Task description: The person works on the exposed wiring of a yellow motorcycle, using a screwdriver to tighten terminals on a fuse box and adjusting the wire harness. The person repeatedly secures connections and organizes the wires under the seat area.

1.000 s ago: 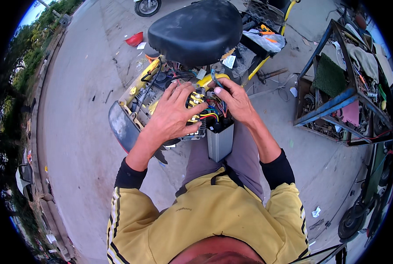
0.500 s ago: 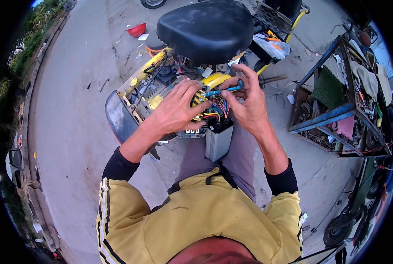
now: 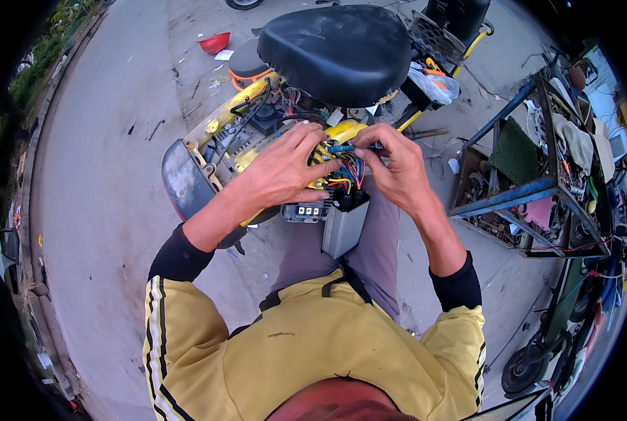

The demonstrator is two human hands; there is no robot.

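My right hand pinches a slim blue-green tool between thumb and fingers, its tip pointing left into a cluster of yellow cables. Over the left side of that cluster lies my left hand, palm down, its thumb and fingers apart around the cables; some fingertips are hidden. Below both hands a silver finned box stands tilted between my thighs, with coloured wires coming out of its top. A grey finned block with terminals sits beside it, under my left hand.
A black scooter seat rises behind the hands above the opened yellow frame. At the right stands a blue metal rack full of parts. A red bowl-shaped object, a round stool and loose tools are on the ground.
The right hand has turned, so its fingers now cover more of the blue-green tool and its bent end no longer shows. My left hand stays over the cables. The view has shifted slightly.
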